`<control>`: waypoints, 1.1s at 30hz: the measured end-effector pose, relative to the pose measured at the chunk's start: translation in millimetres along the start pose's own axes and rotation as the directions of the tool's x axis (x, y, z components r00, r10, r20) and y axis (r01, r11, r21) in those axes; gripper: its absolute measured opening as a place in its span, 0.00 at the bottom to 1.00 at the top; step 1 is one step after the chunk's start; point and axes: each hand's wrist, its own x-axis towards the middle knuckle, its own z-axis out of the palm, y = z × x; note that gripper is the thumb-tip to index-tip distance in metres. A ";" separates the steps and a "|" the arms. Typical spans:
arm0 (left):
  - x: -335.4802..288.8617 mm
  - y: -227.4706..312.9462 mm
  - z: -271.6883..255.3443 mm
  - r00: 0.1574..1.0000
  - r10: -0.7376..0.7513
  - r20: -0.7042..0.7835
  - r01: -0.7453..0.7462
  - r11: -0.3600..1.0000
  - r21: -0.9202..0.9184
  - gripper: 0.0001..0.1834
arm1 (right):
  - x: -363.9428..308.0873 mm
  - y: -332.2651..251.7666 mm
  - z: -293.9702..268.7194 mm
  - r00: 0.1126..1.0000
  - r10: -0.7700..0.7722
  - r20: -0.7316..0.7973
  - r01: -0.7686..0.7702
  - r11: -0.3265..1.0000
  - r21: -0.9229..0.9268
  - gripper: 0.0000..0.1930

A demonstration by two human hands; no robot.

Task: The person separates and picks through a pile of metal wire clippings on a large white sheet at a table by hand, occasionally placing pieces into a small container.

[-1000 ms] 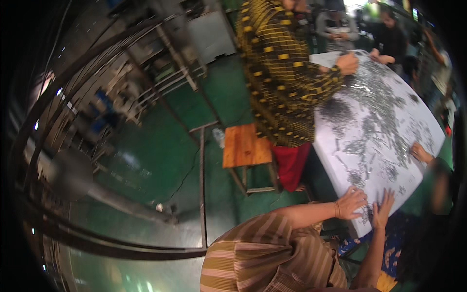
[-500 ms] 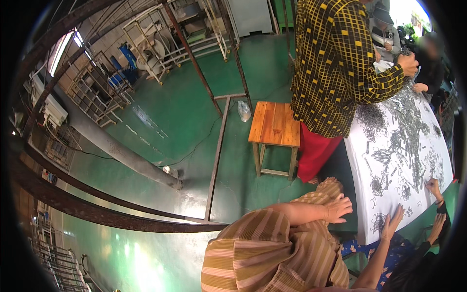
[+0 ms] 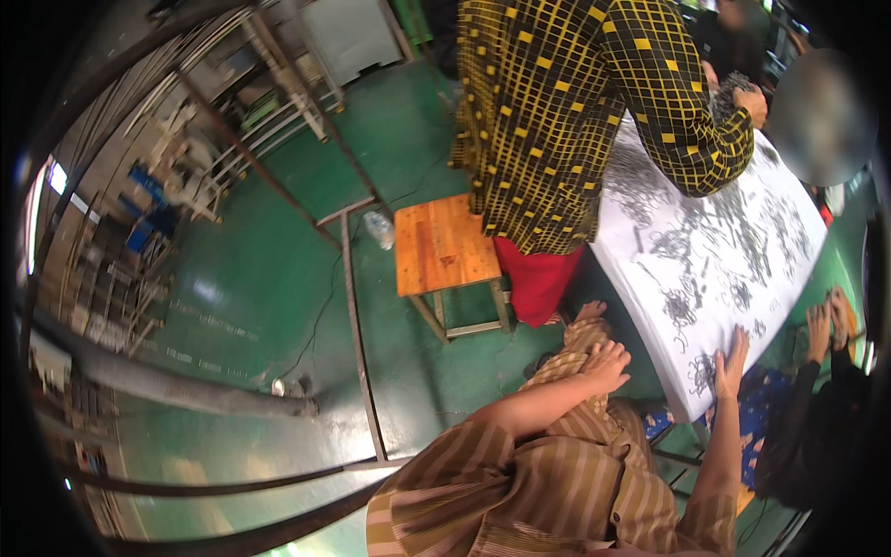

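My left hand rests palm down over my bent knee in striped brown trousers, fingers loosely stretched and nothing in them. My right hand lies at the near corner of the white-topped table, fingers extended. Right beside it sits a small pile of thin black loops. Farther up the tabletop are more clusters of black loops and a broad scatter of black strips. Their material is too small to make out.
A person in a black-and-yellow checked shirt stands at the table, gripping a dark tangle. A co-worker's hands are off the table's right edge. A wooden stool, a metal frame and a plastic bag stand or lie leftward.
My view has swung right, shifting the scene leftward. The co-worker's hand at right has left the tabletop. My left hand stays on my knee, my right at the table corner.
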 end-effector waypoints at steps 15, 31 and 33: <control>9.2 -12.3 -6.6 0.990 0.007 -0.142 -0.047 0.959 -0.281 0.03 | 1.5 -22.2 -12.8 0.991 0.114 -0.062 -0.108 0.989 0.103 0.36; 134.5 -32.2 -110.6 0.898 0.048 -0.438 -0.015 0.997 0.077 0.05 | 3.8 -28.3 -22.9 0.968 0.209 -0.139 -0.170 0.953 0.251 0.34; 141.0 -37.1 -110.8 0.900 -0.016 -0.435 0.067 0.992 0.102 0.06 | 4.1 -27.1 -22.1 0.968 0.210 -0.135 -0.168 0.949 0.268 0.34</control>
